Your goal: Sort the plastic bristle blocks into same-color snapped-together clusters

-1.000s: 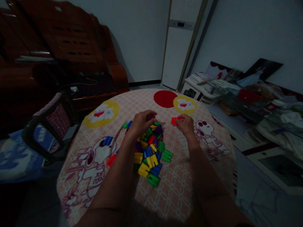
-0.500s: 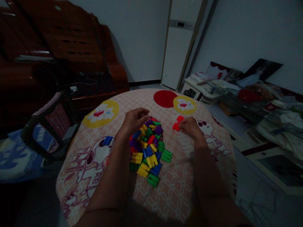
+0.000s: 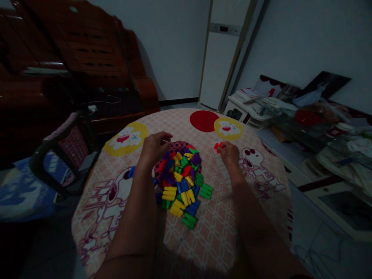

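Note:
A heap of toy building blocks (image 3: 181,176) in yellow, blue, green, red and purple fills a pink-and-dark checked round tray or basket (image 3: 177,146) and spills over its near side. My left hand (image 3: 156,147) hovers at the heap's far left edge, thumb and fingers apart, with nothing visible in it. To the right of the heap, my right hand (image 3: 229,153) pinches a red toy block (image 3: 217,146) by its near end; part of it is hidden by the fingers. Beside my left forearm lies a blue block (image 3: 131,171), partly covered by the arm.
A patterned cloth covers the round table (image 3: 203,236). Loose green blocks (image 3: 189,220) lie on its near side. A chair (image 3: 64,155) stands at the left, a wooden sofa (image 3: 101,69) behind it. A cluttered cabinet (image 3: 308,128) runs along the right.
My left hand has shifted left, uncovering the tray's far rim. The red block has turned in my right hand, and less of it shows. The view has moved slightly.

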`<control>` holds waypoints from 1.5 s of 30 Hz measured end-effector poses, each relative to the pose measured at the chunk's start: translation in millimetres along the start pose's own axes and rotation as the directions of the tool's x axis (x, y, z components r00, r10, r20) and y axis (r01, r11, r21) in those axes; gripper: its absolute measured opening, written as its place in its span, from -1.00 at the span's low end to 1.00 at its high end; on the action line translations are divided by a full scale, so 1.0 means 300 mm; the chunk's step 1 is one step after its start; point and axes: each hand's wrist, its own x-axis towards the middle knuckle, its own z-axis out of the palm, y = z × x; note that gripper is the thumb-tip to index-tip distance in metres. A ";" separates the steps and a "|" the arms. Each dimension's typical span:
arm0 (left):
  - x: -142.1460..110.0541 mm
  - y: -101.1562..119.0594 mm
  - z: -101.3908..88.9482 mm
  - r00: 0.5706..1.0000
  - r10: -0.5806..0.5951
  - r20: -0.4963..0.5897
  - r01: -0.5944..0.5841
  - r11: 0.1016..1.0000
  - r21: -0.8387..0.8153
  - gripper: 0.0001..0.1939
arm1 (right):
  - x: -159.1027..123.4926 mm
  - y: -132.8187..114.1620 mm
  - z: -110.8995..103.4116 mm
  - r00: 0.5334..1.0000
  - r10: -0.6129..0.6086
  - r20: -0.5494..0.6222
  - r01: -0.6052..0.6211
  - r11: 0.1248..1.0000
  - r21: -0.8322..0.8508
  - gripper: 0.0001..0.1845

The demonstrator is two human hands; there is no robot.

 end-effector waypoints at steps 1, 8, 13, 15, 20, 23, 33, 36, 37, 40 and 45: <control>0.001 -0.012 -0.005 1.000 -0.013 0.027 0.011 0.999 0.044 -0.65 | -0.002 -0.005 -0.003 1.000 0.003 -0.013 -0.002 1.000 0.013 -0.92; -0.003 -0.109 -0.039 0.927 -0.092 0.364 0.001 0.970 0.245 -0.78 | -0.021 -0.088 -0.014 0.988 -0.148 0.043 0.135 0.966 0.219 -0.89; -0.011 -0.150 -0.047 0.918 -0.164 0.362 0.044 0.947 0.318 -0.61 | -0.044 -0.138 -0.002 0.968 -0.236 0.084 0.203 0.937 0.285 -0.85; -0.015 -0.152 -0.040 0.907 -0.171 0.384 0.051 0.952 0.302 -0.51 | -0.048 -0.143 0.000 0.968 -0.236 0.085 0.203 0.936 0.289 -0.84; -0.019 -0.153 -0.032 0.882 -0.132 0.452 0.046 0.979 0.196 -0.53 | -0.049 -0.143 -0.010 0.970 -0.220 0.100 0.177 0.927 0.330 -0.83; -0.018 -0.158 -0.050 0.900 -0.129 0.416 0.058 0.982 0.180 -0.60 | -0.050 -0.152 -0.018 0.967 -0.222 0.124 0.155 0.901 0.406 -0.84; -0.025 0.014 -0.034 0.985 -0.015 0.169 0.056 0.970 -0.236 -0.63 | -0.113 -0.268 -0.023 0.783 -0.398 0.477 -0.175 0.595 0.784 -0.67; -0.022 0.078 0.056 0.978 0.106 0.178 -0.036 0.933 -0.357 -0.67 | -0.118 -0.278 -0.009 0.795 -0.352 0.494 -0.276 0.515 0.812 -0.60; -0.020 0.090 0.084 0.977 0.124 0.174 -0.047 0.920 -0.390 -0.68 | -0.114 -0.275 -0.005 0.808 -0.332 0.487 -0.290 0.496 0.819 -0.58; -0.017 0.102 0.139 0.975 0.148 0.167 -0.056 0.887 -0.458 -0.70 | -0.095 -0.254 -0.007 0.841 -0.283 0.461 -0.294 0.476 0.829 -0.54; -0.019 0.104 0.166 0.964 0.194 0.184 -0.084 0.873 -0.481 -0.73 | -0.067 -0.220 -0.042 0.883 -0.231 0.408 -0.263 0.476 0.839 -0.62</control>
